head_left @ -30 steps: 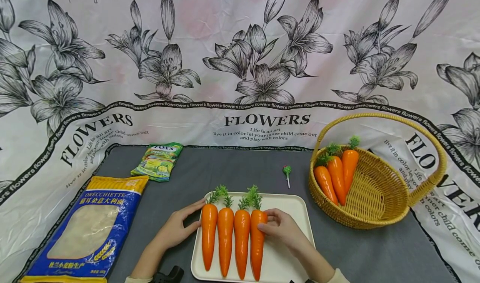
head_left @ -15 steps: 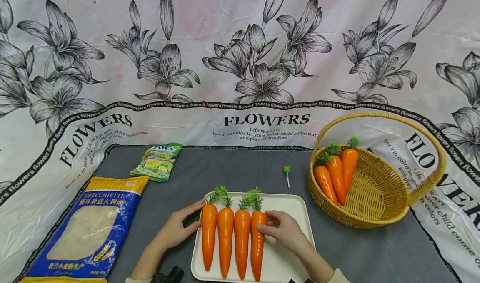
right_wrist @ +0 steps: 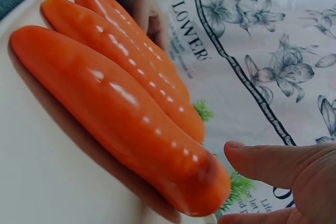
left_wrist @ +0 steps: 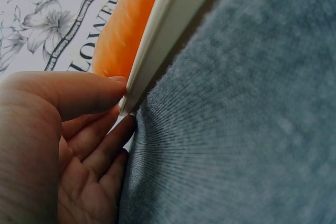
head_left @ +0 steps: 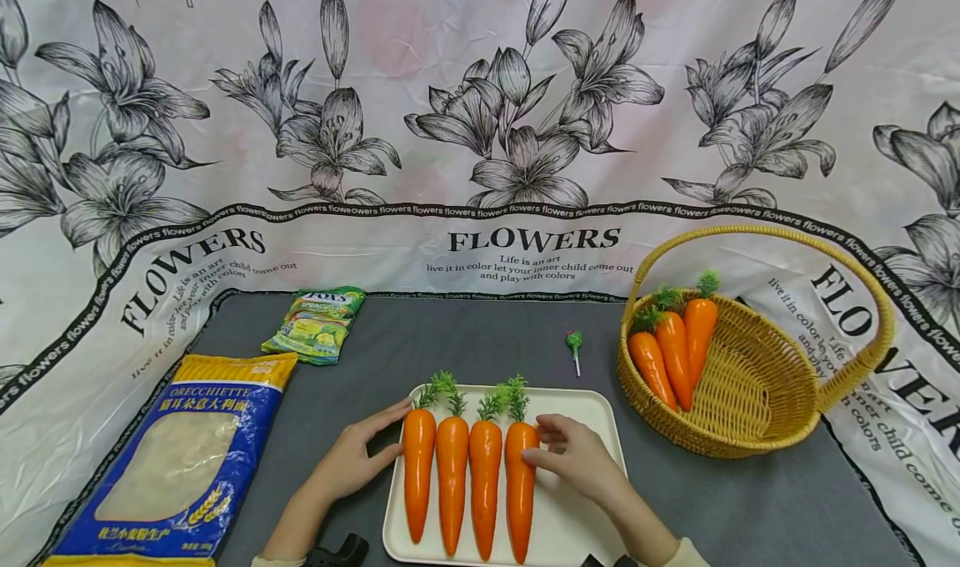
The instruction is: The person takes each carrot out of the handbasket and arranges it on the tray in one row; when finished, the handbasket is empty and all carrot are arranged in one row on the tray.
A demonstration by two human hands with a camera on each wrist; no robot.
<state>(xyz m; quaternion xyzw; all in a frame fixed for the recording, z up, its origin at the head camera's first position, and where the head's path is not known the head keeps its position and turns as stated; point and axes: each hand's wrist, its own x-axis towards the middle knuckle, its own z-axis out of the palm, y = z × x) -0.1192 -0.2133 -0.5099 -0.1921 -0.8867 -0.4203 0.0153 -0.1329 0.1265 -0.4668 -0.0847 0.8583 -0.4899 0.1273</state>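
Cream tray (head_left: 558, 509) | room: rightward | left hand (head_left: 351, 463): edge (head_left: 390, 500), relaxed | right hand (head_left: 573, 450): loose, seemingly empty

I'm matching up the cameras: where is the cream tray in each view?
Head: cream tray at bottom centre, under four carrots.
Left wrist: part of the cream tray, slanting through upper centre.
Right wrist: cream tray at left, beneath carrots.
Shared landmark: the flower-printed cloth.

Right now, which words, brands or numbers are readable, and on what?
"ORECCHIETTE", blue bag.
"猫耳朵意大利面", blue bag.
"杜兰小麦粉生产", blue bag.
"FOX'S", green packet.
"FLOWERS", printed cloth.
"Life is an art live it in color let your inner child come out and play with colors", printed cloth.
"flowers", its black band.
Too blurred or small: packet's other words, bag's fine print.
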